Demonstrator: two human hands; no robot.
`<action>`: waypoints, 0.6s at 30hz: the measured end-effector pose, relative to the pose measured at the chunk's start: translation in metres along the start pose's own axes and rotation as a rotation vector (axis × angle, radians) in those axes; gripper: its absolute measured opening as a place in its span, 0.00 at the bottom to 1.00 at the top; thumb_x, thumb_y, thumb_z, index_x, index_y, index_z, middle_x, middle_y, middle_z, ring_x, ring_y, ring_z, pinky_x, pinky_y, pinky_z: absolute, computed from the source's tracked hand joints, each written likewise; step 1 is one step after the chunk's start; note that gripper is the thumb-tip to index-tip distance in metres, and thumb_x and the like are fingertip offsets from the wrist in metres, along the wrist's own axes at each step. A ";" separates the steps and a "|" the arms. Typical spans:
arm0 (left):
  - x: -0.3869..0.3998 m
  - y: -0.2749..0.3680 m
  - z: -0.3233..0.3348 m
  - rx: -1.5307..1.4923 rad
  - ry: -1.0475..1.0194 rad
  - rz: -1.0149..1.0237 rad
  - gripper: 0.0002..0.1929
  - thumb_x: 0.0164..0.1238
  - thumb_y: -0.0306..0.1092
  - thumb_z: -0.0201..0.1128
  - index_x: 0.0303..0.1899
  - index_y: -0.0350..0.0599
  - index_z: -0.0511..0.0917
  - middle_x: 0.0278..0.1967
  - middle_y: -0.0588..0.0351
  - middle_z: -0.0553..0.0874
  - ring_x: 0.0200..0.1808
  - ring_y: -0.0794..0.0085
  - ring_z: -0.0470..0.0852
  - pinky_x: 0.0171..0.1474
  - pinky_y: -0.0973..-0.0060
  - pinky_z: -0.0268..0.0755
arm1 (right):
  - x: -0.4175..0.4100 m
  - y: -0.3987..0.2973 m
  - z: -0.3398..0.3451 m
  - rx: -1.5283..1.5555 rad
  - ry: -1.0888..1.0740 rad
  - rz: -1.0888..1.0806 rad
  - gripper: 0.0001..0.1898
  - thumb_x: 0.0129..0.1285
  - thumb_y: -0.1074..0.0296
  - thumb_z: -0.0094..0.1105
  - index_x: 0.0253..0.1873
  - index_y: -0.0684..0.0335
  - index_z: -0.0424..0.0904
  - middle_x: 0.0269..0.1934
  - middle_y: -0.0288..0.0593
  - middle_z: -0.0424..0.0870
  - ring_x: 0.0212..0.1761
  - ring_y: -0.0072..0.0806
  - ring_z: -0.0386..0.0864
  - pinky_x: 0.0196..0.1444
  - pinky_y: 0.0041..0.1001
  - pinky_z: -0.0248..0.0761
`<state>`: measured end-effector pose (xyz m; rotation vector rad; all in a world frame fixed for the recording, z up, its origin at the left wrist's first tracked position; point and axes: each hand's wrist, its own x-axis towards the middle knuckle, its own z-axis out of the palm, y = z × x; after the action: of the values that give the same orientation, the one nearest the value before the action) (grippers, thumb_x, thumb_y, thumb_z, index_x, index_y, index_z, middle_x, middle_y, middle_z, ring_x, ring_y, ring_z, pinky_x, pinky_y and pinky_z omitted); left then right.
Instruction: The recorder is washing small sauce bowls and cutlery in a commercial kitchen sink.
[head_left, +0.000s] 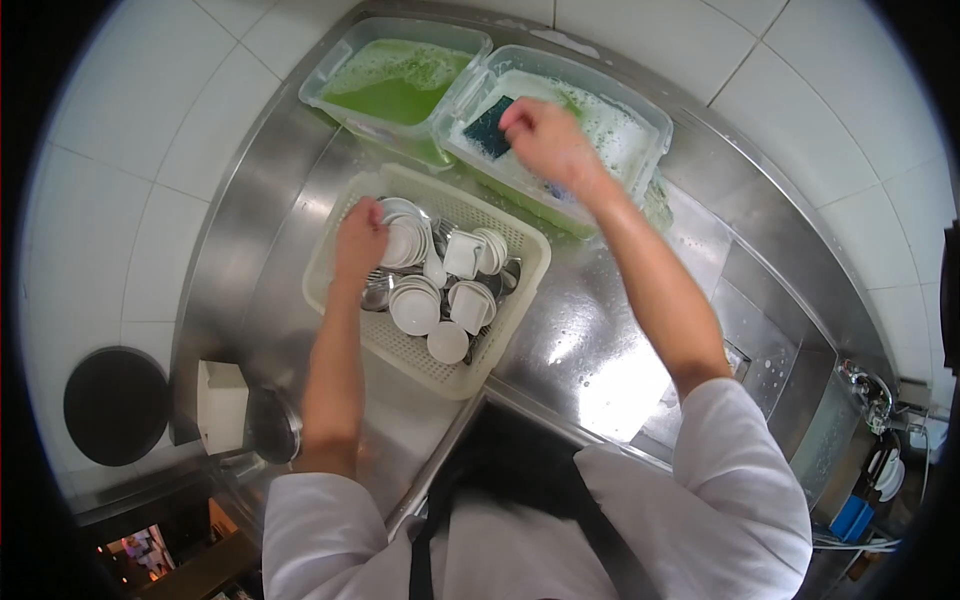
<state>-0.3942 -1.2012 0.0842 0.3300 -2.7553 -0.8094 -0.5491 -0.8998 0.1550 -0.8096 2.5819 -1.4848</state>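
Note:
My left hand is inside a cream perforated plastic basket, at the left edge of a stack of small white dishes. Its fingers are curled, and whether they grip a dish is hidden. Around that stack lie white bowls, small square dishes, a white spoon and metal cutlery. Over a clear plastic tub of foamy water is my right hand, its fingers bent. They overlap the edge of a dark green scouring pad; a firm hold on it cannot be made out.
A second clear tub with green soapy liquid stands to the left of the foamy one. Both tubs and the basket rest on a wet stainless steel counter. A faucet is at the far right. At lower left stands a white container.

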 end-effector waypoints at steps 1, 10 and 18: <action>0.002 0.014 0.012 -0.115 -0.042 0.095 0.11 0.55 0.20 0.58 0.41 0.41 0.77 0.31 0.46 0.83 0.36 0.51 0.83 0.42 0.64 0.75 | 0.022 0.013 -0.007 0.028 0.001 0.055 0.14 0.60 0.72 0.56 0.50 0.69 0.81 0.36 0.49 0.86 0.34 0.34 0.84 0.38 0.31 0.77; -0.017 0.084 0.070 0.321 -0.349 0.196 0.14 0.54 0.32 0.69 0.43 0.42 0.83 0.41 0.45 0.85 0.44 0.49 0.83 0.48 0.58 0.76 | 0.076 0.140 0.044 -0.630 -0.353 0.250 0.18 0.63 0.63 0.54 0.51 0.65 0.85 0.53 0.59 0.83 0.56 0.48 0.82 0.58 0.39 0.74; -0.066 0.094 0.100 0.062 -0.233 -0.015 0.11 0.57 0.33 0.66 0.42 0.42 0.85 0.38 0.45 0.85 0.43 0.47 0.84 0.49 0.55 0.76 | 0.069 0.176 0.027 -0.475 -0.072 0.395 0.17 0.62 0.56 0.61 0.52 0.57 0.85 0.58 0.53 0.82 0.57 0.37 0.81 0.59 0.37 0.73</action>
<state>-0.3758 -1.0561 0.0436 0.2848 -3.0032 -0.8140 -0.6732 -0.8828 0.0110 -0.3297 2.8530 -0.7372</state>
